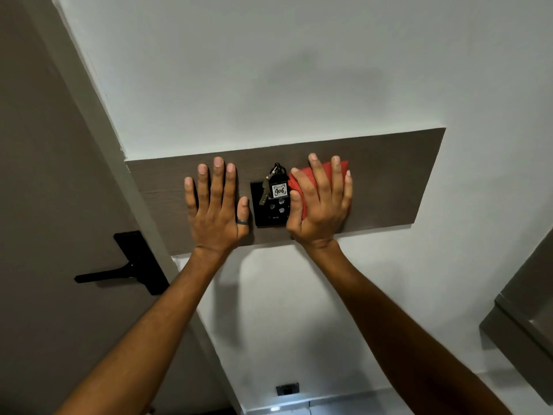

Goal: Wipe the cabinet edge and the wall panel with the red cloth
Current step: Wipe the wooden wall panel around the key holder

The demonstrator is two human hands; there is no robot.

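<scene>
A long brown wood wall panel (pixel 386 181) runs across the white wall. My right hand (pixel 321 205) lies flat on it, pressing the folded red cloth (pixel 300 182) against the panel just right of a black switch plate (pixel 270 215). A key with a tag marked 406 (pixel 279 190) hangs in that plate. My left hand (pixel 215 205) rests flat on the panel to the left of the plate, fingers spread, holding nothing. The grey cabinet (pixel 526 304) shows at the lower right edge, apart from both hands.
A brown door with a black lever handle (pixel 125 268) stands at the left, next to the panel's left end. Low on the white wall is a small wall socket (pixel 287 389). The floor shows at the bottom.
</scene>
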